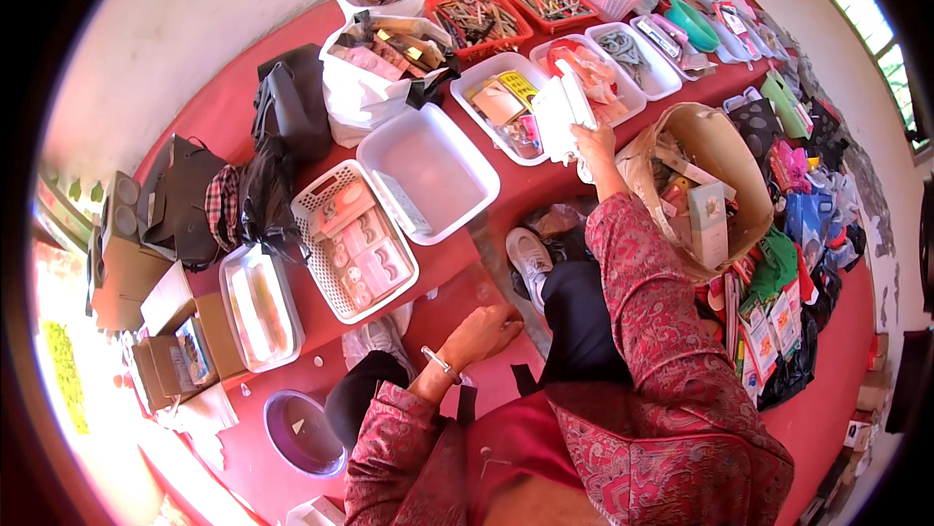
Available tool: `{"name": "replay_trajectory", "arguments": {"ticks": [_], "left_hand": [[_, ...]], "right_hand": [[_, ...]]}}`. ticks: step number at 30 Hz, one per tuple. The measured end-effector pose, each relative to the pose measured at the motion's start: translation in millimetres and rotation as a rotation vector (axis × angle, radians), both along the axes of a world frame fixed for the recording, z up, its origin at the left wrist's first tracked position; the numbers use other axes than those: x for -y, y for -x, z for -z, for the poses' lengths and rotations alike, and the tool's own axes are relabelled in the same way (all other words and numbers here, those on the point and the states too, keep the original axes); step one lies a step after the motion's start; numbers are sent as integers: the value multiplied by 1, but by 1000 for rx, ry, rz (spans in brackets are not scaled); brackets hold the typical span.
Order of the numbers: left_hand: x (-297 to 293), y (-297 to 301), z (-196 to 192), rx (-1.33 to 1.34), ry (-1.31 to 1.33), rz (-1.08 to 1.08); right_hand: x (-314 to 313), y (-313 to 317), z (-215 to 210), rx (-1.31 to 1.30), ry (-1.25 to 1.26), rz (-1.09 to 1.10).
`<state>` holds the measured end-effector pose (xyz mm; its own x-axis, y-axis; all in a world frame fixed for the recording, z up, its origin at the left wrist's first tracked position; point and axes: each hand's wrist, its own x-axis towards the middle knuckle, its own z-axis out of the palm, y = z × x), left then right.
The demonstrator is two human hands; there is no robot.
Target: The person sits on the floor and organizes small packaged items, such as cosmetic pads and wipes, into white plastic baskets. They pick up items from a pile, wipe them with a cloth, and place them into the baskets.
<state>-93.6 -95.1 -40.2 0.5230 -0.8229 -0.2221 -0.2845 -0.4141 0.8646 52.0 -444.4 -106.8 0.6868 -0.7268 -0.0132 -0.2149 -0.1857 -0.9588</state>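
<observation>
On red floor mat, right hand point(595, 145) grips white packets point(562, 115) above white tray point(479, 103); brown paper bag point(725, 151) beside knee part full. Left hand point(484, 331) rests loosely curled, empty, on mat. Several trays filled, one point(428, 171) bare.

One head-worn fisheye view looks steeply down from above the person's lap onto the red floor point(827, 419), facing its far edge at the white wall point(185, 30); near, with straight edges bending toward the rim.
</observation>
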Motion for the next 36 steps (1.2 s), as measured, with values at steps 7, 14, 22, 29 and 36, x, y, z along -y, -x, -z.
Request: {"name": "replay_trajectory", "arguments": {"ticks": [7, 14, 22, 29, 36], "left_hand": [[3, 2, 9, -7, -17, 20], [-3, 2, 16, -9, -50, 9], [1, 3, 17, -37, -52, 2], [-3, 1, 17, 10, -34, -8], [-1, 3, 17, 80, -131, 60]], "right_hand": [[21, 7, -5, 161, 37, 102], [-31, -10, -42, -209, 838, -11], [-53, 4, 11, -340, 1462, -543], [-68, 2, 14, -337, 1711, -560], [-57, 0, 6, -403, 1354, -529]]}}
